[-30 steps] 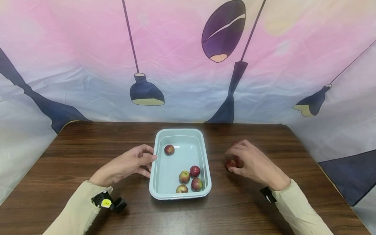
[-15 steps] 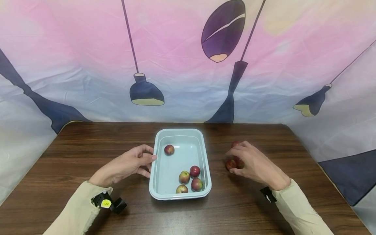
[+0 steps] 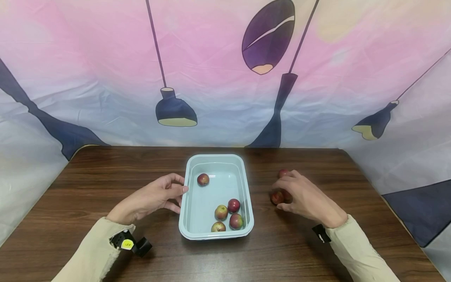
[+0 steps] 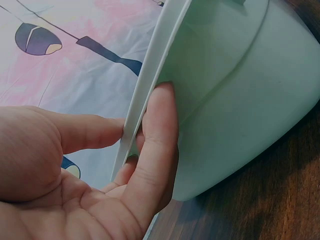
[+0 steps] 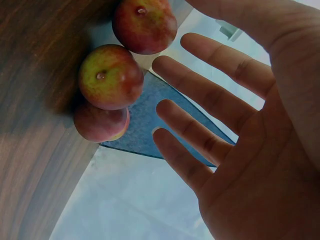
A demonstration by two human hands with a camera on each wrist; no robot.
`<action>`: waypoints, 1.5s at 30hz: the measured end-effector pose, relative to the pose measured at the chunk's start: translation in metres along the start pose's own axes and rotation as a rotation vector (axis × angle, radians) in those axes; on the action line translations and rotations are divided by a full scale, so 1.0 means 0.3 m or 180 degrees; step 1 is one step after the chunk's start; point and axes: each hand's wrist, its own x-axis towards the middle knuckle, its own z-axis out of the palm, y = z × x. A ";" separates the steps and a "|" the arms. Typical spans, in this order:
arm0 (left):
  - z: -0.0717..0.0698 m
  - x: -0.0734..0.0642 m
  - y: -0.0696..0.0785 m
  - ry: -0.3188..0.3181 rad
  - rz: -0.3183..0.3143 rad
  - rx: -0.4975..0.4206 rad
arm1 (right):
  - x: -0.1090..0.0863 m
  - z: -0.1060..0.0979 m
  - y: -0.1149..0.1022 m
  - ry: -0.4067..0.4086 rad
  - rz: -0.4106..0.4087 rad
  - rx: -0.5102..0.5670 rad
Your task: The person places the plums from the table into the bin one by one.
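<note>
My left hand (image 3: 155, 197) pinches the left rim of a pale blue-green plastic tray (image 3: 208, 199). In the left wrist view the thumb (image 4: 95, 131) lies on the rim's upper side and curled fingers (image 4: 159, 130) press beneath it. Several red-and-green plums lie in the tray, one plum (image 3: 202, 179) toward the back and the others near the front. My right hand (image 3: 304, 196) hovers over three more plums right of the tray, partly hiding them in the head view. The right wrist view shows its fingers (image 5: 210, 95) spread and relaxed beside these plums (image 5: 111, 77), apart from them.
The tray stands on a dark wooden table (image 3: 141, 160). Behind the table hangs a printed cloth (image 3: 218, 78) with lamp shapes. A black wrist device (image 3: 130, 243) sits on the left sleeve, another black device (image 3: 321, 233) on the right.
My right hand has shifted slightly right and opened a little, showing more of the farthest plum. The left hand, the tray and the plums in it stay put.
</note>
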 end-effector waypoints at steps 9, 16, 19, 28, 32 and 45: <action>0.000 -0.002 0.001 0.0008 -0.0012 0.0007 | 0.002 0.009 0.003 -0.0025 -0.0017 -0.0011; 0.001 -0.002 0.001 0.0005 -0.0013 0.0016 | 0.003 0.014 0.006 -0.0071 -0.0002 -0.0035; 0.001 -0.001 0.001 0.0009 -0.0014 0.0023 | 0.004 0.017 0.008 -0.0071 -0.0015 -0.0064; 0.002 -0.001 0.002 0.0017 -0.0009 0.0031 | 0.003 0.024 0.013 -0.0013 -0.0181 -0.0145; 0.003 0.001 0.003 0.0024 -0.0013 0.0033 | 0.004 0.027 0.014 -0.0006 -0.0207 -0.0184; 0.002 -0.001 0.004 0.0031 -0.0006 0.0045 | 0.009 0.042 0.021 0.0019 -0.0223 -0.0191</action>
